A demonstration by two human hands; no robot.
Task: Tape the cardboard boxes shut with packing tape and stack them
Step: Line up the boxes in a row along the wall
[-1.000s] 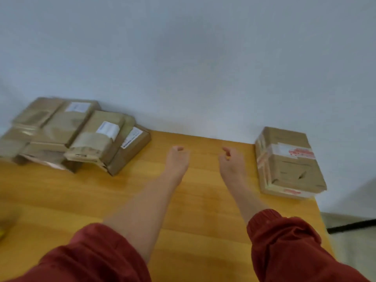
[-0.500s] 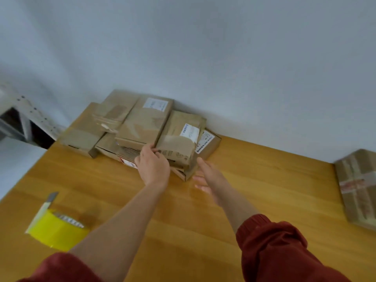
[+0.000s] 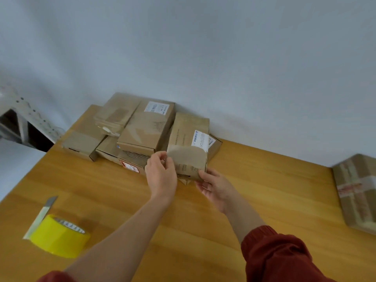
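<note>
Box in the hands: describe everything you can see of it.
The box is a flat, oblong carton of brown cardboard. A wide band of brownish tape wraps its near end, and a white printed label sits by its right edge. It lies on the right side of the pile against the wall. The left hand pinches its near left corner, and the right hand holds its near right corner.

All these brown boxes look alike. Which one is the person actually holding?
The white-labelled box at the right end of the pile: the left hand and right hand grip its near end. No hand holds the other boxes.
</note>
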